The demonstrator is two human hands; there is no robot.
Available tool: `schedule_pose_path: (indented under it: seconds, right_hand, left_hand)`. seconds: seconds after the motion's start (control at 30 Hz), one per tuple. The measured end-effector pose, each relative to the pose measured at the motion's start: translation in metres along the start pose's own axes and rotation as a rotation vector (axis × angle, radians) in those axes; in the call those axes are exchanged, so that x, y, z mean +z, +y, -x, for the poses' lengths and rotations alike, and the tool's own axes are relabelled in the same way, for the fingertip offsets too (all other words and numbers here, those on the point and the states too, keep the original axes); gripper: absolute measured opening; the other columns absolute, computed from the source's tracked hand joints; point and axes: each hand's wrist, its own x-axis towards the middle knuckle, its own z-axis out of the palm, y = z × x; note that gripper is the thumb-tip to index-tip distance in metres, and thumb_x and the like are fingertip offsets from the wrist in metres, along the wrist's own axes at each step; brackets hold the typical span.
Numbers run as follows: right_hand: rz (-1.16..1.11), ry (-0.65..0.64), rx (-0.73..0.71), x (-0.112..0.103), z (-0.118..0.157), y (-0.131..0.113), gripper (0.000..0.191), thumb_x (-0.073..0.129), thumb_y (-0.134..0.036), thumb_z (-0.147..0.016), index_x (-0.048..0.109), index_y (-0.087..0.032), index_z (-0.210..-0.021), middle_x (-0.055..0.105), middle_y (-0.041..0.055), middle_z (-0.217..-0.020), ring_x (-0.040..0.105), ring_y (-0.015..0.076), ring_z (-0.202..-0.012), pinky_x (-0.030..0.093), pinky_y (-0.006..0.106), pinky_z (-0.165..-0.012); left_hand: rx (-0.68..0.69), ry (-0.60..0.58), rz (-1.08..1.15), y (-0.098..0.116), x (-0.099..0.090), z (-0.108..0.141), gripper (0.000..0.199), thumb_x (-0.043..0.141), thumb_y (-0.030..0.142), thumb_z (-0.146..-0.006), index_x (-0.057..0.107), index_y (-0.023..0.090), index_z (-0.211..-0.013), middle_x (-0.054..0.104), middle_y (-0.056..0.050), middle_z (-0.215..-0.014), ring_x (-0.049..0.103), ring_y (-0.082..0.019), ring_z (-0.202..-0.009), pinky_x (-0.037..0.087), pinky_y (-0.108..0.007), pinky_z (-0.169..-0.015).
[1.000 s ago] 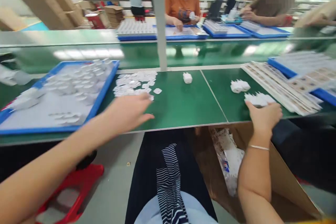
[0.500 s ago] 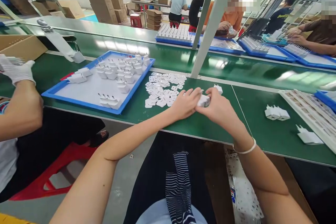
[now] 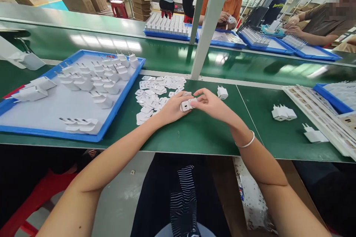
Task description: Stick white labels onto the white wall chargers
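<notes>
A white plug-in charger with a dark port in its end face lies between my two hands over the green table. My left hand is closed around it from the left. From the other side, the thumb and bent fingers of my right hand grip its right end. Many thin white cover pieces are heaped just left of and behind my left hand. Behind my right hand a single white charger stands with its pins up.
Left is a blue-rimmed tray holding several chargers. To the right stand paired chargers, another charger and long white strips. A metal post rises behind the table. Co-workers sit across the line, including one in orange.
My view has shifted, with the tray now nearer. The charger in my hands has turned so its port face shows, and my right fingers have loosened around it.
</notes>
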Motion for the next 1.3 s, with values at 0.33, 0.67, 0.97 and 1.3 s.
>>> schedule_pose_path:
  seconds: [0.33, 0.67, 0.97, 1.3]
  right_hand:
    - [-0.342, -0.046, -0.087, -0.005, -0.013, 0.014, 0.039, 0.079, -0.056, -0.079, 0.072, -0.018, -0.084, 0.067, 0.003, -0.076, 0.059, 0.0141, -0.065, 0.049, 0.027, -0.059]
    - [-0.387, 0.129, -0.136, -0.01, -0.009, 0.01, 0.029, 0.083, -0.046, -0.078, 0.072, -0.018, -0.08, 0.062, 0.0006, -0.068, 0.056, 0.0124, -0.06, 0.051, 0.028, -0.057]
    - [-0.462, 0.071, -0.112, -0.014, -0.003, 0.006, 0.028, 0.081, -0.032, -0.078, 0.07, -0.019, -0.099, 0.07, 0.0021, -0.088, 0.07, 0.0161, -0.079, 0.059, 0.027, -0.067]
    - [-0.196, 0.272, -0.31, -0.011, 0.002, 0.007, 0.013, 0.077, -0.031, -0.085, 0.078, -0.019, -0.081, 0.068, 0.0034, -0.085, 0.056, 0.0099, -0.061, 0.05, 0.023, -0.051]
  left_hand:
    - [0.007, -0.133, 0.137, 0.025, -0.008, 0.005, 0.031, 0.072, 0.022, -0.084, 0.072, 0.023, -0.114, 0.067, -0.007, -0.112, 0.067, -0.018, -0.096, 0.053, -0.029, -0.082]
    - [-0.166, 0.082, 0.217, 0.029, -0.018, 0.006, 0.043, 0.083, 0.024, -0.073, 0.074, 0.025, -0.115, 0.07, -0.003, -0.096, 0.061, -0.017, -0.083, 0.05, -0.03, -0.076]
    - [-0.149, 0.137, 0.207, 0.029, -0.019, 0.005, 0.04, 0.084, 0.025, -0.072, 0.074, 0.023, -0.111, 0.073, -0.004, -0.102, 0.062, -0.017, -0.087, 0.051, -0.031, -0.08]
    - [-0.054, 0.22, 0.198, 0.028, -0.022, 0.005, 0.041, 0.085, 0.027, -0.075, 0.075, 0.023, -0.114, 0.076, -0.007, -0.108, 0.063, -0.017, -0.084, 0.051, -0.031, -0.075]
